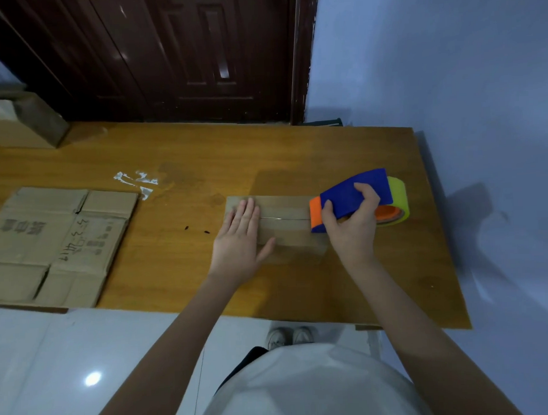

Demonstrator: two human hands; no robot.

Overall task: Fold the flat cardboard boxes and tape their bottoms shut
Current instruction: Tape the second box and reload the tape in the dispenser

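A small folded cardboard box (285, 216) stands on the wooden table (202, 147), its flap seam facing up. My left hand (241, 239) lies flat on the box's left part, fingers straight, pressing it down. My right hand (352, 220) grips a tape dispenser (356, 193) with a blue handle, an orange front and a yellow-green tape roll. The dispenser's orange front sits at the right end of the seam. A strip of clear tape runs along the seam between my two hands.
Flat unfolded cardboard boxes (56, 243) lie stacked at the table's left front. A folded box (21, 123) stands at the far left back. White residue (138, 181) marks the tabletop. A dark door stands behind the table, with a blue wall to the right.
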